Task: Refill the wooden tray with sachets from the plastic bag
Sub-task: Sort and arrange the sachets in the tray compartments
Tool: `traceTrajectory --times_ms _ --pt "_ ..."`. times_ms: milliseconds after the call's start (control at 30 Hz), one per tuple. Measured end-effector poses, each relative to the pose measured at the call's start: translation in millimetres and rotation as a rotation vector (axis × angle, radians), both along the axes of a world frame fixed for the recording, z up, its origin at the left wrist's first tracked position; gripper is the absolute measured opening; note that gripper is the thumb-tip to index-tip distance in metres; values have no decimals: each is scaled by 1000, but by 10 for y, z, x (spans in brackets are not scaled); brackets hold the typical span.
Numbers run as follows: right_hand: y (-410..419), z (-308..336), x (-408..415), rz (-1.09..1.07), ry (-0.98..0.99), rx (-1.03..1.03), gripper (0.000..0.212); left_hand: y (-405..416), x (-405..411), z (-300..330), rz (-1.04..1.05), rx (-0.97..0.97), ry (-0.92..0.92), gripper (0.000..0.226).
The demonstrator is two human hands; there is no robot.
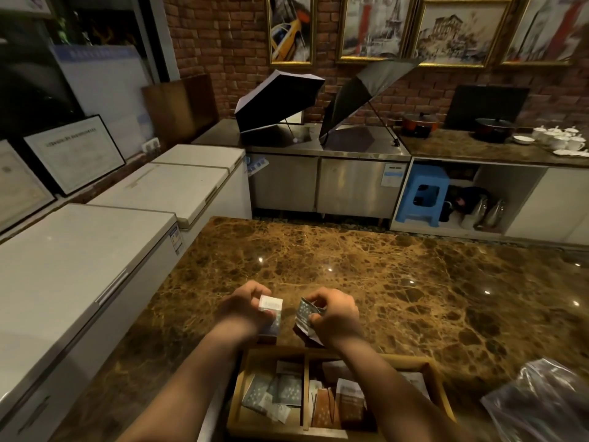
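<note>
Both hands held sachets above the far edge of the wooden tray (433, 382) on the marble tabletop (398, 282).

The tray sat at the near edge of the tabletop, split by a central divider into a left and a right compartment. The left compartment held a loose heap of blue-grey patterned sachets (277, 392) with a few white ones; the right compartment held brown and orange sachets (338, 406), some standing on edge. The left hand (245, 306) had its fingers clenched around a small stack of blue sachets (270, 314) with a white end uppermost. The right hand (334, 314) pinched a single blue patterned sachet (304, 315) between thumb and fingers. The clear plastic bag (538, 400) lay crumpled on the tabletop to the right of the tray, its contents too blurred to tell.
</note>
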State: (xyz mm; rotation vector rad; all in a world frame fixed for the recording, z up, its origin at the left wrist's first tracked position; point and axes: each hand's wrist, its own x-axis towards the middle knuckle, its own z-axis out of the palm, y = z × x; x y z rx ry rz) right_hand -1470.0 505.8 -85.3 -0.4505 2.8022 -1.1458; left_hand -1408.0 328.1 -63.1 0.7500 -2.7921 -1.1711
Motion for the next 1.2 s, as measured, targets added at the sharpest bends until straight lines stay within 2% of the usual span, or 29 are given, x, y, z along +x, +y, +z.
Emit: traceTrajectory --times_ms 100,200,300,467,600,700,767,833,967,1100,1200 --pt "54 102 40 -29 -26 -37 28 5 152 83 -134 14 -54 39" --pt "100 190 108 -2 -15 -28 27 40 356 70 -184 99 -94 31" --pt "129 274 192 44 -20 -21 28 90 519 39 -177 87 -106 19" --pt "157 385 336 66 -76 -81 26 132 646 5 -212 -121 -80 9" --pt "200 401 408 87 -88 -133 26 159 716 -50 -280 -288 -57 15" --pt "247 408 440 96 -146 -160 28 168 726 -79 -238 -379 -33 18" --pt "266 412 450 110 -175 -171 26 158 686 -57 -182 -300 39 25" --pt "267 423 462 129 -215 -189 26 163 643 9 -145 -124 111 30" --pt "239 435 487 171 -272 -239 28 216 571 67 -168 100 128 43" --pt "249 427 497 191 -342 -245 29 184 576 39 -162 90 127 38" --pt "279 407 477 141 -313 -212 26 100 628 -9 -132 77 65 29"
